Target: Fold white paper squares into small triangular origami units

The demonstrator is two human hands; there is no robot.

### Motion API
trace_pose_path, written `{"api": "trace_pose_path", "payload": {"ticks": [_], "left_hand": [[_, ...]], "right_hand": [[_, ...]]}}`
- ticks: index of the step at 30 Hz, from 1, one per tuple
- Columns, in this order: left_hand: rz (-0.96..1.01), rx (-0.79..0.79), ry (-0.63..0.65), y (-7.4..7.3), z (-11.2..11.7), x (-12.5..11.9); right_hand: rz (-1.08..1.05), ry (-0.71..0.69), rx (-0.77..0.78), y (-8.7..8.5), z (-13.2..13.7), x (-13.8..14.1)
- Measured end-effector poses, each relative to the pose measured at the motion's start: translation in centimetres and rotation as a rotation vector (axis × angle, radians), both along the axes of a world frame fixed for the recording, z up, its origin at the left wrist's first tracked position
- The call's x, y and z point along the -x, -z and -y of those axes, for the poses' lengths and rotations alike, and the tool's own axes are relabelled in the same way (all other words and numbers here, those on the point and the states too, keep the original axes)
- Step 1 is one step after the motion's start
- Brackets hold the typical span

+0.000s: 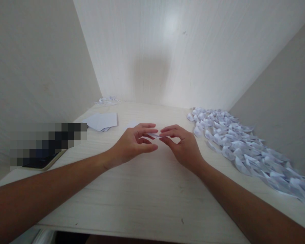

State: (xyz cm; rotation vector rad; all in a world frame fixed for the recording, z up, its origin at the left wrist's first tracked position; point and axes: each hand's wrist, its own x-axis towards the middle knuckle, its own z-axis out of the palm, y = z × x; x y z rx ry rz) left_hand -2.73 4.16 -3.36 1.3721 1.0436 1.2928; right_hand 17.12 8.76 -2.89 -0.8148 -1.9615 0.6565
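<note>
Head view shows a small strip of white paper (157, 136) between the two hands, over the middle of the counter (152, 189). The right grip (186, 145) pinches one end between thumb and fingers. The left grip (129, 144) is around the other end, its thumb apart from the fingers; whether those fingers hold the paper, I cannot tell. Thin paper probably crumples easily, so a light, steady pinch on the right seems best, with the left fingertips lining up the edges before pressing evenly. The right forearm should stay clear of the folded paper pieces (234, 145) beside it.
</note>
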Motion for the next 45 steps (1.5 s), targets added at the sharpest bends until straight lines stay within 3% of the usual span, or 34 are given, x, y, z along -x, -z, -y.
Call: {"api": "trace_pose_path", "payload": {"ticks": [5,10,14,24,28,35,39,42,45], "left_hand": [[-0.32,-0.082,-0.185,-0.1,-0.3,0.4],[-0.122,-0.016,-0.15,0.1,-0.2,0.1],[-0.057,-0.007,-0.124,0.0,-0.1,-0.2],[0.155,0.038,-0.199,0.6,0.5,-0.8],[0.223,0.071,-0.114,0.1,0.2,-0.7],[0.43,0.418,0.177,-0.4,-1.1,1.2],[0.437,0.606,0.285,0.0,-1.3,1.7],[0.382,0.6,0.297,0.1,-1.4,1.8],[0.205,0.501,0.288,0.2,-1.4,1.8]], "right_hand": [[-0.083,-0.049,0.291,0.2,-0.2,0.2],[-0.29,-0.156,0.569,0.4,0.3,0.6],[-0.324,-0.172,0.604,0.3,0.6,0.9],[-0.446,-0.138,0.791,-0.1,1.4,1.2],[-0.425,-0.127,0.797,-0.3,0.9,0.8],[-0.367,-0.218,0.838,0.0,-0.5,0.1],[-0.322,-0.218,0.853,0.1,-0.5,0.0],[-0.275,-0.207,0.86,-0.1,-0.3,0.1],[-0.234,-0.188,0.856,-0.4,-0.1,0.1]]}}
